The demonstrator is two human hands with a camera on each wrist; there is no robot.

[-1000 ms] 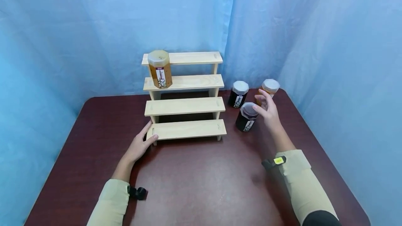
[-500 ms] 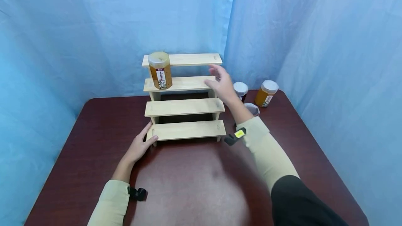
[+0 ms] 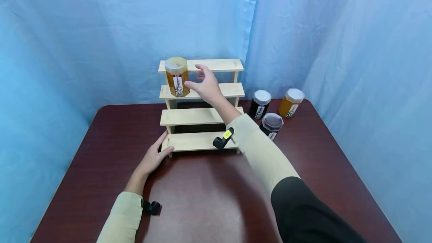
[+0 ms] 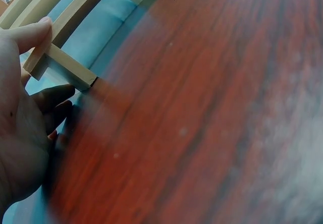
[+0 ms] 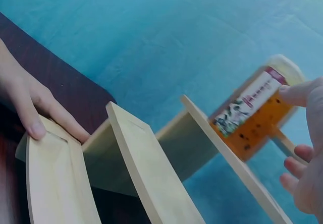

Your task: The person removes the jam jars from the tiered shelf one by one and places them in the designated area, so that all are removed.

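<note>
A four-step wooden display rack [image 3: 202, 117] stands toward the back of the table. On the left of its second step from the top sits an octagonal jar of amber, speckled contents [image 3: 177, 80], with a pale lid and white label. My right hand [image 3: 209, 88] is just right of this jar, fingers spread, thumb close by the label in the right wrist view. My left hand [image 3: 152, 159] grips the left end of the lowest step, thumb on top; in the left wrist view its other fingers [image 4: 53, 100] are beside the leg.
Right of the rack stand two dark jars [image 3: 260, 104] and an amber jar [image 3: 291, 102] with a white lid. Blue curtains [image 3: 128, 36] hang behind the dark red wooden table [image 3: 324, 183]. My right forearm crosses over the lower steps.
My right hand has moved left from beside the jars on the table, across the rack, to the jar on the upper step. My left hand keeps its place; the head view shifts slightly.
</note>
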